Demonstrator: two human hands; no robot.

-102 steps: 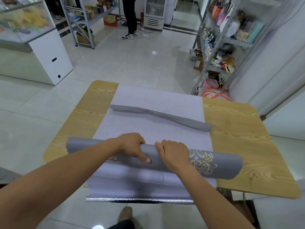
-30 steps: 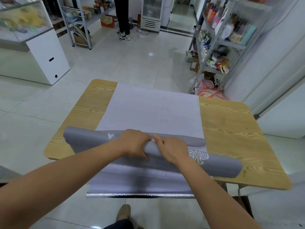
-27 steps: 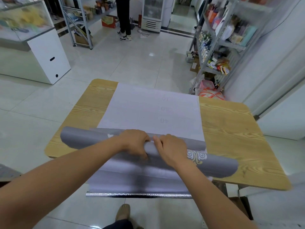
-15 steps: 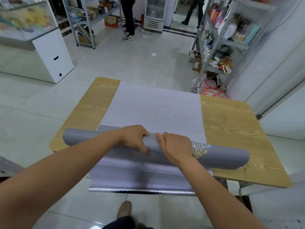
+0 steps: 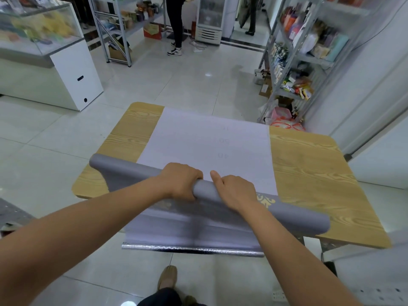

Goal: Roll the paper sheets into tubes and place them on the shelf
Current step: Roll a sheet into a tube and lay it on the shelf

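Observation:
A long grey paper roll (image 5: pixel 132 172) with a gold ornament lies slantwise across the near part of the wooden table (image 5: pixel 309 173). My left hand (image 5: pixel 182 181) is closed around its middle. My right hand (image 5: pixel 236 191) rests on it just to the right, thumb pointing forward. Beneath the roll a pale lilac sheet (image 5: pixel 205 146) lies flat on the table. Its near end hangs over the table's front edge and ends in a silvery strip (image 5: pixel 192 249).
A metal shelf rack (image 5: pixel 295 58) full of goods stands to the right beyond the table. A white display counter (image 5: pixel 66 76) is at the far left. Another rack (image 5: pixel 123 21) and a standing person (image 5: pixel 176 23) are at the back. A white wall is at the right.
The loose flap has been wound onto the roll, which is now a tighter tube farther up the table. Both hands stayed at its middle.

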